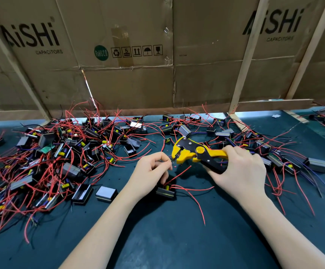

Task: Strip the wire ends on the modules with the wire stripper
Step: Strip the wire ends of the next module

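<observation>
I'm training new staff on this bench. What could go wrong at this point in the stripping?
1. The left hand pinches the wire right at the mouth of the wire stripper, so the fingertips could get nipped when the right hand squeezes.
2. The module hangs below the left hand with loose red leads; they might snag and jerk the wire out of the tool.

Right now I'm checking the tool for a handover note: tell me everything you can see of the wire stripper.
The wire stripper is yellow and black, apparently plastic over dark metal, with a round yellow pivot knob. The right hand grips its handles; its head points left, held above the dark mat. Its jaws meet a wire end pinched by the left hand.
</observation>
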The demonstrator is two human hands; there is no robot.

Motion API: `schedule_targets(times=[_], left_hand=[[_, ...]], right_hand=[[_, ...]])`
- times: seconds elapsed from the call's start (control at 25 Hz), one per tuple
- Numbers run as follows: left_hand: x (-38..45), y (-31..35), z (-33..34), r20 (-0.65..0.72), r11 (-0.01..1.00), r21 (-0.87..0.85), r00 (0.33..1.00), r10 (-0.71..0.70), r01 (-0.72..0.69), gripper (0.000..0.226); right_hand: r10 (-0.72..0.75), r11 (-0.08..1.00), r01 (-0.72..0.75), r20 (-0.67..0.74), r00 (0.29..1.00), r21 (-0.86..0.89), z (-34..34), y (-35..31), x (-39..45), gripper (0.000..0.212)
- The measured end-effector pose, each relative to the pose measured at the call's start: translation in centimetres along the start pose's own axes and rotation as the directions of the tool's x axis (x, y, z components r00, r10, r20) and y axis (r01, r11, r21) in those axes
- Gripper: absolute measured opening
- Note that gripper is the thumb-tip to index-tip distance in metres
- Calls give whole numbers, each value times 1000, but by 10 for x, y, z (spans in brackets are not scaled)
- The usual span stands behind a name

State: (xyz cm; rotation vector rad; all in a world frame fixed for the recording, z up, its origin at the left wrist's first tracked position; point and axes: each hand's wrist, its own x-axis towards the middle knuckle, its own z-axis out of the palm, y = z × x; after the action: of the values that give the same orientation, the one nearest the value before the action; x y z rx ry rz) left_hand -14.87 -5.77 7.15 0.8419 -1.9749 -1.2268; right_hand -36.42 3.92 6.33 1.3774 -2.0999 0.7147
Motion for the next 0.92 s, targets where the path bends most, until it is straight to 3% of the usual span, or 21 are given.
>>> schedule_targets(times=[0.16,0.32,0.44,0.6,0.8,0.92], left_hand=[[1,-1,-1,70,992,-120,997,-39,47,17],[2,-1,-6,145,980,-194,989,-23,51,31],[2,1,-15,279,937,-332,960,-12,108,20],[-3,-1,-27,380,928,-356,924,35,111,12],[-4,-4,-30,357,955,-277,934,-1,106,5],[-1,-6,-23,260,965,-233,964,-56,119,7]], right_hand=[[42,999,-43,-19,999,-26,6,9,2,63],[69,997,-69,-2,998,-31,7,17,4,63],[78,997,-78,2,997,-15,7,17,4,62],[81,997,-81,15,997,0,7,18,4,61],[80,996,-80,26,996,24,6,18,4,61],[37,999,-38,24,999,38,5,17,4,60]])
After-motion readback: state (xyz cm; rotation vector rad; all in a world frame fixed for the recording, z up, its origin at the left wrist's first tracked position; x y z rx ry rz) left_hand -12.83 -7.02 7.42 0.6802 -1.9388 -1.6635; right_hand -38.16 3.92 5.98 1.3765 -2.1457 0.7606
